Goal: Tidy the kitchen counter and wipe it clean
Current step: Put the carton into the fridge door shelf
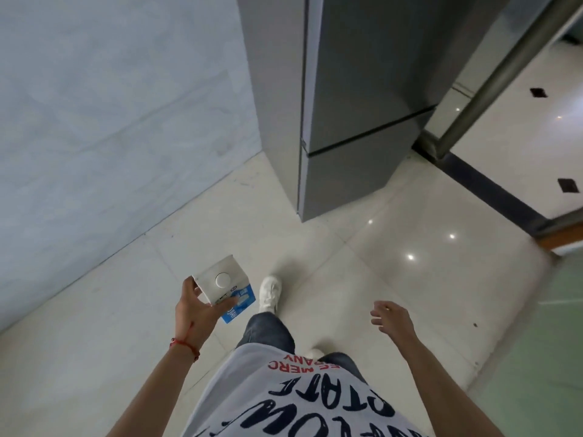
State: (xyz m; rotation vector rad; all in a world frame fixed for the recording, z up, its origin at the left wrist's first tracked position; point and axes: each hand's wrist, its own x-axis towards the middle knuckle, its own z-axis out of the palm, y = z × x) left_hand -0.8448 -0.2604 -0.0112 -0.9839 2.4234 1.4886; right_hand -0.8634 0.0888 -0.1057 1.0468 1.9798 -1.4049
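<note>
My left hand (198, 305) grips a white and blue milk carton (225, 287) with a round white cap on top, held upright above the floor at lower left of centre. My right hand (392, 318) hangs free at the right, fingers loosely curled, holding nothing. A tall grey fridge (347, 105) stands ahead with its doors closed, about a step beyond the carton. The kitchen counter is out of view.
A pale marbled wall (110, 121) runs along the left. Glossy cream floor tiles (362, 263) lie ahead between me and the fridge. A metal-framed glass door and dark threshold (492, 184) are at the right. My white shoe (269, 293) is stepping forward.
</note>
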